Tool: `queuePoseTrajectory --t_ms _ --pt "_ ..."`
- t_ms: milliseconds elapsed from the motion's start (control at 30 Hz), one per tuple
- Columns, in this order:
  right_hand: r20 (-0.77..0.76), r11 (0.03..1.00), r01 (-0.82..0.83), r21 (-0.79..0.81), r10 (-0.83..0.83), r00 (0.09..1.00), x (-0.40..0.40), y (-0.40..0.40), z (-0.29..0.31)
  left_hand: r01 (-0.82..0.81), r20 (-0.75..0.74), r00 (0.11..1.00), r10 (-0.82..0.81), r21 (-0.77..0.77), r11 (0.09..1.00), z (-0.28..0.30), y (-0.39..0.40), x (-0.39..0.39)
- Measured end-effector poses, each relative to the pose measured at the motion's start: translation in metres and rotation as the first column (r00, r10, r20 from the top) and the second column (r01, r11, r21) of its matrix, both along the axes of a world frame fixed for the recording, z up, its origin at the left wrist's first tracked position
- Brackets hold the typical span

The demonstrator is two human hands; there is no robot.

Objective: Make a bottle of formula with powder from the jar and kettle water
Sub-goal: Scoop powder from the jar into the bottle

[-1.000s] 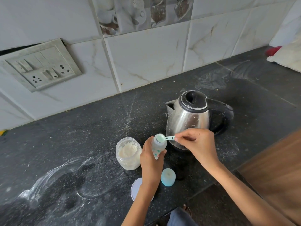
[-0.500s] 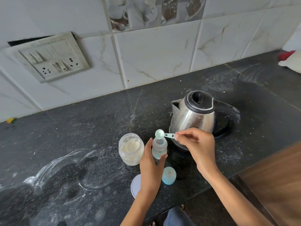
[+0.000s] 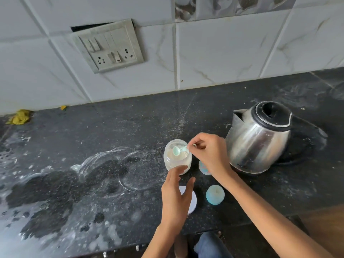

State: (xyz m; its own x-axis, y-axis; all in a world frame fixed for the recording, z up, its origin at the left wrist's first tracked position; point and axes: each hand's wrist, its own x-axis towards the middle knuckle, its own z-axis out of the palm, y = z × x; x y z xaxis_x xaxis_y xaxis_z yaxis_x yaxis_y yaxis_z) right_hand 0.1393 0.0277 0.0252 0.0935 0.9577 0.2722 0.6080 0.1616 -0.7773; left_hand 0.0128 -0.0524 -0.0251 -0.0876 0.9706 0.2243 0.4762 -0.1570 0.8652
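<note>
Now your right hand pinches the handle of the mint-green scoop, its bowl over the open powder jar at centre frame. Your left hand hovers just below the jar, fingers straight and apart, holding nothing. The baby bottle stands mostly hidden behind your right wrist, between the jar and the steel kettle at right. A blue bottle cap and a white lid lie on the black countertop.

Home kitchen: kettle, tiled wall.
</note>
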Motion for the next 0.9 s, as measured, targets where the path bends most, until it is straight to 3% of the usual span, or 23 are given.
queuePoseTrajectory --t_ms 133,267,700,900 --pt "0.240 0.999 -0.040 -0.012 0.042 0.970 -0.011 0.007 -0.008 -0.002 -0.004 1.000 0.002 0.013 1.000 0.000 -0.002 -0.001" --pt "0.290 0.997 -0.067 -0.026 0.072 0.954 -0.016 0.011 -0.011 0.000 0.012 1.000 -0.001 0.014 1.000 0.000 -0.005 0.000" --pt "-0.138 0.992 -0.089 0.087 0.101 0.985 0.052 -0.043 0.010 0.017 -0.031 0.999 -0.015 0.042 0.999 0.008 -0.005 0.040" --pt "-0.116 0.988 -0.116 0.105 0.128 0.985 0.118 -0.074 0.017 -0.090 -0.013 0.996 0.090 -0.036 0.995 0.017 0.003 0.082"
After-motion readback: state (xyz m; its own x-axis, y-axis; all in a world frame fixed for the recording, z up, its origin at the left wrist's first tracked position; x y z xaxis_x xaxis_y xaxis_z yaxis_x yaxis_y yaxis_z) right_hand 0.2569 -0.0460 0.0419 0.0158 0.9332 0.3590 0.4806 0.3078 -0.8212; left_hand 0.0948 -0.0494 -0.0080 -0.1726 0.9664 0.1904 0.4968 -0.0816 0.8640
